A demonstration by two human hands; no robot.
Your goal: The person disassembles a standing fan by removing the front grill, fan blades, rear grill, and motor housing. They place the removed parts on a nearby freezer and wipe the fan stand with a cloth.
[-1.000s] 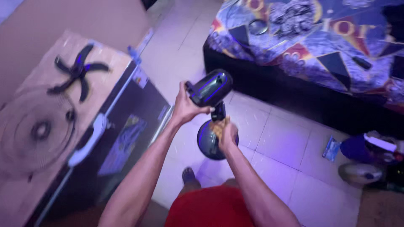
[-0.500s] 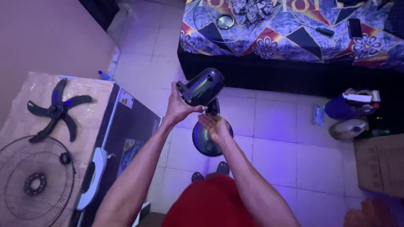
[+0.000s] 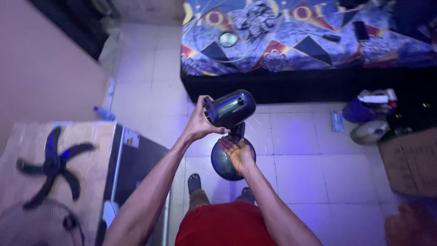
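The bed (image 3: 318,45) with its patterned cover runs across the top of the view, the tiled floor (image 3: 309,168) spreads below it, and at lower left a tabletop (image 3: 91,182) carries a loose fan blade (image 3: 52,166) and a wire fan guard (image 3: 41,225). Over the floor, in front of the person, is the fan body: its dark motor housing (image 3: 230,108) lies with its long axis roughly level, open front toward the left hand (image 3: 198,124) and rounded back toward the upper right, the neck (image 3: 236,132) dropping to the round base (image 3: 225,161). The left hand is wrapped closed around the housing's front end. The right hand (image 3: 236,152) is open, palm up, under the neck. With one hand gripping, the top-heavy body could tip or slip.
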